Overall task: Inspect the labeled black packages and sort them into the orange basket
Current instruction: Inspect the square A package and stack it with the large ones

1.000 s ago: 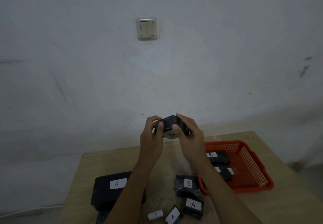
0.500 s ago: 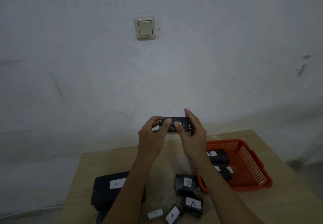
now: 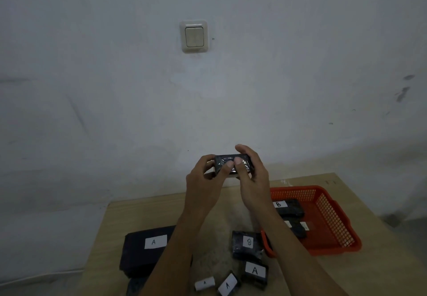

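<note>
Glossy black film wraps the small package [image 3: 232,164] you hold high above the wooden table [image 3: 143,212], left hand [image 3: 204,180] and right hand [image 3: 253,175] pinching its ends. It looks light, slightly soft and slippery, so keep thumbs on the short edges. No label shows yet. The orange basket [image 3: 332,221] on the table, below and to your right, already holds labelled packages.

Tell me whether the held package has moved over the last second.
Yes. The package in both hands has tipped from a tilted pose to lie flatter, but it has hardly shifted: it is still below the light switch, above the table.
</note>
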